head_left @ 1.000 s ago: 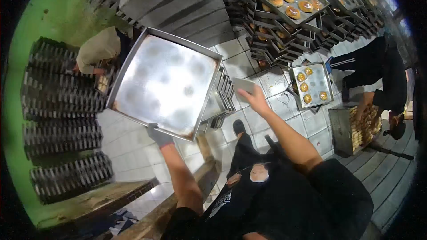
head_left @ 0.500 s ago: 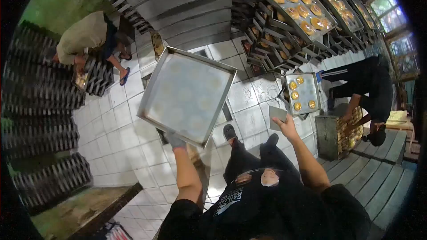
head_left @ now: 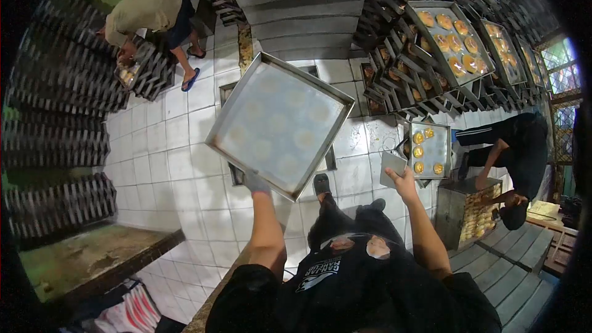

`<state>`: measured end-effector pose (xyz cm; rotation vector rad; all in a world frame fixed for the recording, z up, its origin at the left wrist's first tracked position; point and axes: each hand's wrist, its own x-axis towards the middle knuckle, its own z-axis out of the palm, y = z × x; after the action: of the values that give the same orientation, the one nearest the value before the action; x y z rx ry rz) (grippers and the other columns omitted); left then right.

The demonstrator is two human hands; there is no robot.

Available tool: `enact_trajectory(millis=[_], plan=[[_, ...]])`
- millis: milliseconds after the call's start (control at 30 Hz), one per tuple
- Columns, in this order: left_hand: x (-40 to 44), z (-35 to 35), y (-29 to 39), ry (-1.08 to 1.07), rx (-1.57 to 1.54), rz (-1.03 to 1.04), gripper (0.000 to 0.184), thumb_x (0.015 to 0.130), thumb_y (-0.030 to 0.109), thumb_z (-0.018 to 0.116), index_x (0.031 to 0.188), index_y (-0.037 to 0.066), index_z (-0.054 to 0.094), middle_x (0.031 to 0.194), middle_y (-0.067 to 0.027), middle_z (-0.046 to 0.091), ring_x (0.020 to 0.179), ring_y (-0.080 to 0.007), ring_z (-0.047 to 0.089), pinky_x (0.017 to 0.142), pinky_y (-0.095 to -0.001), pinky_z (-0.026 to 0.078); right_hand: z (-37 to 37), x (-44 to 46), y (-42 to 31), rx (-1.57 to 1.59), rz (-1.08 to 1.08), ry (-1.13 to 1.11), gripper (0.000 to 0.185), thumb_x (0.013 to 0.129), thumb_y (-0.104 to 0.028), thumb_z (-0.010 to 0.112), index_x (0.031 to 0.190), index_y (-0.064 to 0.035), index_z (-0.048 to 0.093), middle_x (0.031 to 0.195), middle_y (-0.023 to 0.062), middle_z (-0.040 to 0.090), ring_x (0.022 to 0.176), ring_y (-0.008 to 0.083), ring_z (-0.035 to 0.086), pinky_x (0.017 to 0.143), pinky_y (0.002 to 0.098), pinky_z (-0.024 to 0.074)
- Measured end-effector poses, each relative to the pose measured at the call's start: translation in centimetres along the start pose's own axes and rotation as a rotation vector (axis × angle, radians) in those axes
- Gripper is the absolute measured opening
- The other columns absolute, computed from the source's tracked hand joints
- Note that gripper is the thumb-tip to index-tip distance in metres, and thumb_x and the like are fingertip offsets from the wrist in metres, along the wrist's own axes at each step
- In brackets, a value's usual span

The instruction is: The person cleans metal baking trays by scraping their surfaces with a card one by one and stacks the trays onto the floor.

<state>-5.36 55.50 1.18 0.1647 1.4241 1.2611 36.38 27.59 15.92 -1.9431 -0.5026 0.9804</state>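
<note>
My left hand (head_left: 256, 183), which appears to wear a grey glove, grips the near edge of a large square metal baking tray (head_left: 277, 126). Faint round marks show on the tray's bare bottom, and it is held tilted over the floor. In my right hand (head_left: 404, 184) is a flat, square, greyish scraper (head_left: 393, 164), pinched at its lower corner. Just beyond that hand, a smaller-looking tray (head_left: 436, 155) carries several glazed golden buns (head_left: 419, 152) along its sides.
Stacked trays of buns (head_left: 453, 43) stand at the upper right. A person (head_left: 524, 148) bends over a metal box (head_left: 459, 209) of buns at right. Another person (head_left: 148, 15) stoops at upper left beside tall tray stacks (head_left: 61, 129). White tiles (head_left: 179, 172) cover the floor.
The view has shifted, so most surroundings appear displaced. The large tray sits farther right and slightly higher in view, still in my left hand. My right hand keeps the scraper.
</note>
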Motion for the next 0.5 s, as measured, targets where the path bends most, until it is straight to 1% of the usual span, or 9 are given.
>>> enact_trajectory(millis=[33, 100, 200, 233, 300, 333, 400, 433, 500], plan=[[-0.1, 0.0, 0.0, -0.006, 0.001, -0.003, 0.024, 0.076, 0.009, 0.054, 0.098, 0.011, 0.044, 0.096, -0.0098, 0.043, 0.084, -0.0338, 0.056, 0.07, -0.0562, 0.055, -0.1, 0.1, 0.4, 0.001, 0.0, 0.007, 0.036, 0.092, -0.02, 0.08, 0.119, -0.0001, 0.068, 0.103, 0.0054, 0.072, 0.092, 0.0148, 0.067, 0.08, 0.033, 0.0553], [0.0, -0.1, 0.1, -0.063, -0.013, -0.118, 0.024, 0.078, 0.012, 0.056, 0.1, 0.011, 0.047, 0.098, -0.0103, 0.045, 0.09, -0.0356, 0.057, 0.074, -0.0567, 0.056, -0.3, -0.1, 0.6, 0.04, -0.02, -0.012, 0.035, 0.092, -0.019, 0.08, 0.119, -0.0003, 0.068, 0.103, 0.0047, 0.072, 0.091, 0.0145, 0.067, 0.08, 0.0329, 0.055], [0.7, -0.4, -0.3, -0.105, -0.028, -0.156, 0.024, 0.081, 0.015, 0.056, 0.102, 0.011, 0.045, 0.103, -0.012, 0.047, 0.091, -0.0378, 0.057, 0.081, -0.0563, 0.056, -1.1, -0.9, 0.6, 0.002, 0.014, -0.008, 0.034, 0.092, -0.019, 0.08, 0.118, -0.0007, 0.068, 0.102, 0.0043, 0.072, 0.09, 0.0142, 0.066, 0.08, 0.0328, 0.0548], [1.0, -0.6, -0.6, -0.105, -0.023, -0.159, 0.024, 0.081, 0.015, 0.056, 0.102, 0.011, 0.045, 0.103, -0.012, 0.047, 0.091, -0.0378, 0.057, 0.081, -0.0563, 0.056, -1.0, -1.0, 0.6, 0.003, 0.018, -0.005, 0.034, 0.092, -0.019, 0.08, 0.118, -0.0007, 0.068, 0.102, 0.0043, 0.072, 0.09, 0.0142, 0.066, 0.08, 0.0328, 0.0548], [1.4, -1.2, -1.7, -0.024, -0.031, -0.115, 0.033, 0.088, 0.02, 0.056, 0.117, 0.007, 0.049, 0.117, -0.0157, 0.052, 0.101, -0.0374, 0.058, 0.088, -0.0562, 0.054, -1.1, -1.6, 0.9, 0.051, 0.023, 0.079, 0.032, 0.091, -0.016, 0.079, 0.116, 0.0022, 0.07, 0.099, 0.0057, 0.074, 0.088, 0.0153, 0.066, 0.081, 0.0328, 0.0543], [2.1, -1.7, -2.4, -0.025, -0.025, -0.123, 0.033, 0.088, 0.02, 0.056, 0.117, 0.007, 0.049, 0.117, -0.0157, 0.052, 0.101, -0.0374, 0.058, 0.088, -0.0562, 0.054, -1.3, -1.9, 1.1, 0.049, 0.031, 0.085, 0.032, 0.091, -0.016, 0.079, 0.116, 0.0022, 0.07, 0.099, 0.0057, 0.074, 0.088, 0.0153, 0.066, 0.081, 0.0328, 0.0543], [2.7, -1.6, -2.8, 0.0, 0.189, 0.036, 0.06, 0.098, 0.018, 0.055, 0.156, 0.017, 0.039, 0.151, -0.0118, 0.047, 0.128, -0.0345, 0.052, 0.104, -0.0531, 0.048, -1.9, -2.3, 1.7, 0.008, 0.04, 0.095, 0.033, 0.091, -0.016, 0.08, 0.116, 0.0018, 0.069, 0.1, 0.0058, 0.073, 0.088, 0.0153, 0.066, 0.081, 0.0327, 0.0542], [2.3, -2.0, -3.6, 0.002, 0.163, 0.076, 0.062, 0.097, 0.017, 0.055, 0.157, 0.015, 0.037, 0.153, -0.013, 0.045, 0.13, -0.0348, 0.051, 0.106, -0.0525, 0.047, -2.0, -2.4, 2.0, 0.017, 0.058, 0.083, 0.033, 0.091, -0.017, 0.08, 0.116, 0.0016, 0.069, 0.1, 0.0059, 0.073, 0.088, 0.0154, 0.067, 0.08, 0.0332, 0.0548], [-5.8, 2.4, 0.3, 0.002, 0.113, 0.156, 0.067, 0.096, 0.016, 0.056, 0.158, 0.01, 0.032, 0.156, -0.0156, 0.041, 0.134, -0.0356, 0.049, 0.109, -0.0514, 0.045, -2.0, -2.6, 2.9, 0.046, 0.082, 0.088, 0.032, 0.091, -0.017, 0.08, 0.115, 0.0015, 0.07, 0.099, 0.006, 0.073, 0.088, 0.0154, 0.067, 0.08, 0.0335, 0.0551]])
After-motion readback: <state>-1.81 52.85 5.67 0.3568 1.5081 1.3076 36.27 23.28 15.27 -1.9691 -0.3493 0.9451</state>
